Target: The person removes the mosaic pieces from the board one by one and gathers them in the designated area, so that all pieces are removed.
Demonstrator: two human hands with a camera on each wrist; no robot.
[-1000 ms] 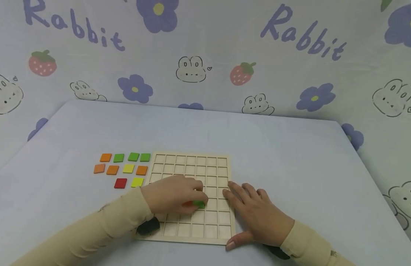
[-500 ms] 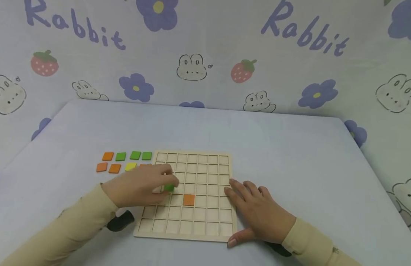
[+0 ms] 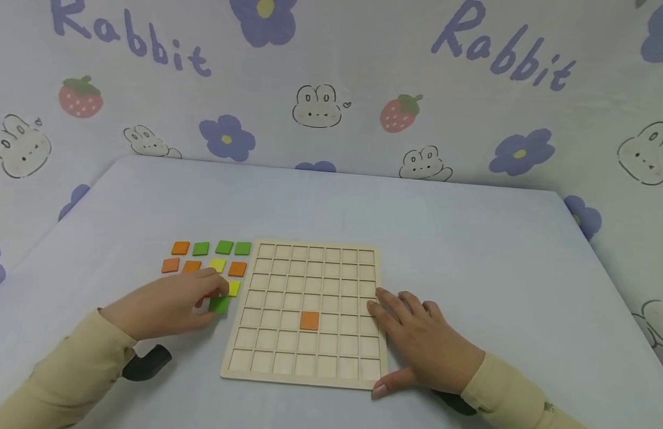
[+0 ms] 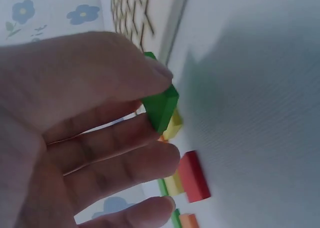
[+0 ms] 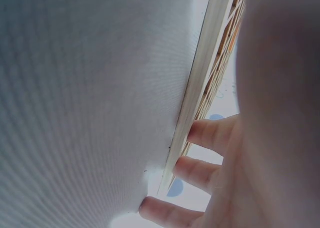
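My left hand [image 3: 167, 302] is left of the wooden grid board [image 3: 304, 379], pinching a green square tile [image 4: 162, 107] between thumb and fingers. Just beyond it lie a yellow tile [image 3: 234, 288] and a red tile [image 4: 194, 177], which the fingers mostly cover in the head view. A single orange tile [image 3: 309, 320] sits in a cell near the board's middle. At the board's right edge rests my right hand [image 3: 430, 342], fingers extended and spread, touching the frame and holding nothing.
Several loose tiles stand in rough rows left of the board, among them orange [image 3: 180, 248], green [image 3: 224, 246] and yellow [image 3: 217, 265] ones. The white table [image 3: 471, 256] meets a printed cloth backdrop [image 3: 353, 65] at its far edge.
My left hand has moved left from over the board to beside the tile rows, carrying the green tile. That uncovered the orange tile in its cell. My right hand has stayed at the board's edge.
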